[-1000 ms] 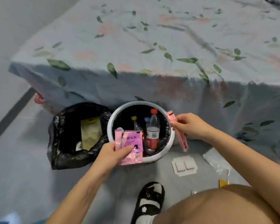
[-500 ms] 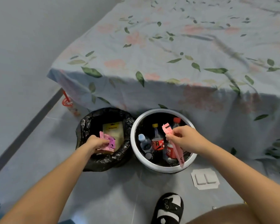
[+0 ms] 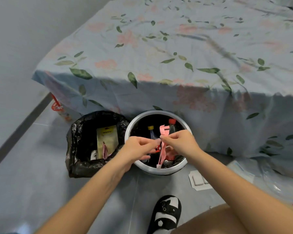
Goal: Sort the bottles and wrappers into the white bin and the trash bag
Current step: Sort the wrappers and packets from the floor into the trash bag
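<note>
A long pink strip wrapper [image 3: 160, 157] hangs over the white bin [image 3: 152, 170], pinched near its top by my right hand [image 3: 179, 143]. My left hand [image 3: 139, 148] is beside it over the bin's left rim, fingers apart, fingertips just touching the strip. Inside the bin stand a red-capped bottle [image 3: 172, 121] and a yellow-capped bottle [image 3: 150, 128]; others are hidden by my hands. The black trash bag [image 3: 74, 149] to the left holds a yellow packet [image 3: 107, 136] and a square pink wrapper [image 3: 105, 150].
A bed with a floral sheet [image 3: 159, 65] rises right behind the bin and bag. On the floor at right lie a white blister pack [image 3: 200, 181] and clear plastic wrappers [image 3: 269, 184]. My slippered foot [image 3: 166, 211] is below the bin.
My left hand dropped the square pink wrapper into the black bag and moved right to the strip. My right hand kept the strip over the bin.
</note>
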